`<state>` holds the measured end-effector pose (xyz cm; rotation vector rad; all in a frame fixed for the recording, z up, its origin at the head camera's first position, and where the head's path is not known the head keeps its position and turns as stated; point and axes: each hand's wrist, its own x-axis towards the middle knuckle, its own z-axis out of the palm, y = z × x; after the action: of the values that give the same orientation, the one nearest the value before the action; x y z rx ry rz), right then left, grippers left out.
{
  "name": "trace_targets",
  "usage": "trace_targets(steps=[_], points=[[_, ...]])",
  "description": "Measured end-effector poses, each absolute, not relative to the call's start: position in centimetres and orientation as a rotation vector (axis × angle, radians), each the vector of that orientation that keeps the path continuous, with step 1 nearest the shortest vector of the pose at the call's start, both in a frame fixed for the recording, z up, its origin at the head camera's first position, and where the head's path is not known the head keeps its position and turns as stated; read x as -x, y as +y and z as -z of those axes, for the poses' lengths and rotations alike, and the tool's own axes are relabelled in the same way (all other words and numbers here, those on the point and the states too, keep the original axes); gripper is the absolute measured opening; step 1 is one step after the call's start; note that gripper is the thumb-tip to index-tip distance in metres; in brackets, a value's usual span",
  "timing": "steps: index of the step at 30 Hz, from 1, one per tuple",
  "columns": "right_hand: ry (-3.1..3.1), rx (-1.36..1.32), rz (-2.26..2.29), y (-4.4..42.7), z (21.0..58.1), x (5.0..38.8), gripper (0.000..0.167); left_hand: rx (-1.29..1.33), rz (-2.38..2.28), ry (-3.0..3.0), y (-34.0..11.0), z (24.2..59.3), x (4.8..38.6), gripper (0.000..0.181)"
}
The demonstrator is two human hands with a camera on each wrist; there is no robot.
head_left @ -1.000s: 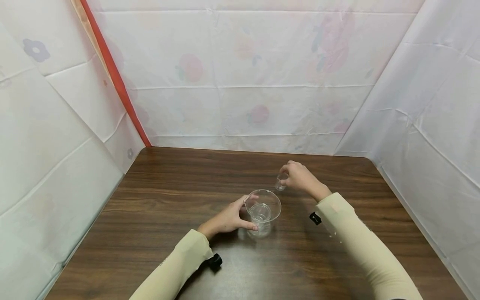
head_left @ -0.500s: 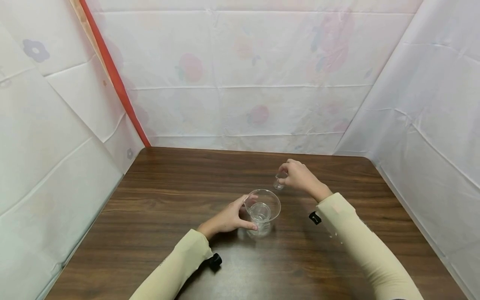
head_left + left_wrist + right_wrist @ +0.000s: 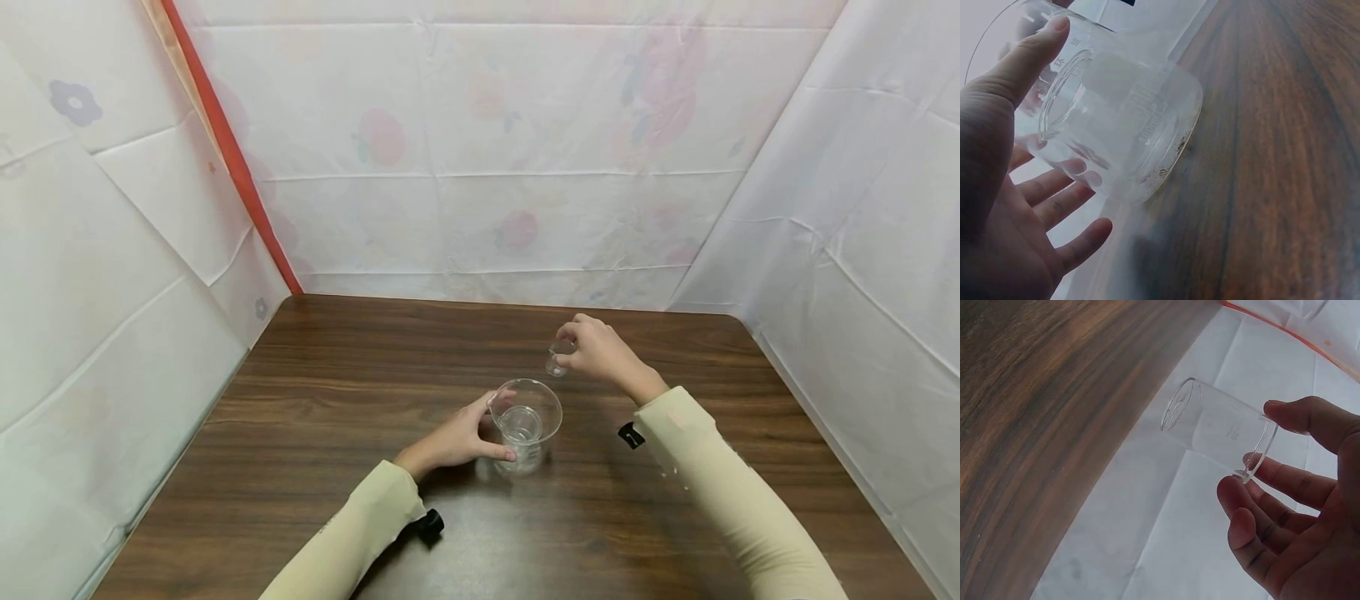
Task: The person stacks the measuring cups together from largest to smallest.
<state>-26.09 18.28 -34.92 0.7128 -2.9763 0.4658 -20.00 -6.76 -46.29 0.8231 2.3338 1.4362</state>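
Observation:
A large clear glass beaker (image 3: 551, 408) stands upright on the wooden table, and a smaller beaker (image 3: 521, 425) sits inside it. My left hand (image 3: 461, 433) holds the large beaker from the left, thumb on the near side and fingers round the far side. In the left wrist view the thumb lies along the glass (image 3: 1166, 94), whose printed markings are partly blurred. Beyond it to the right, my right hand (image 3: 596, 348) pinches a small clear beaker (image 3: 1216, 425) by its rim. That small beaker is off the table, base downward, and looks empty.
The brown wood-grain table (image 3: 360, 350) extends all round the hands. Pale printed sheeting (image 3: 450, 167) hangs behind it and at both sides, with a red strip (image 3: 232, 150) in the left corner. A small black camera (image 3: 429, 525) is on the left wrist.
My right hand has shifted slightly up and away with the small beaker. The left hand and the large beaker have stayed in place.

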Motion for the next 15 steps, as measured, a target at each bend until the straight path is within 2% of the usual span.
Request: trace_targets(steps=[15], points=[[-2.95, -0.702, -0.497, 17.8, 33.8, 25.3, 0.033, -0.846, -1.437, 2.348, -6.7, 46.2, 19.8, 0.088]])
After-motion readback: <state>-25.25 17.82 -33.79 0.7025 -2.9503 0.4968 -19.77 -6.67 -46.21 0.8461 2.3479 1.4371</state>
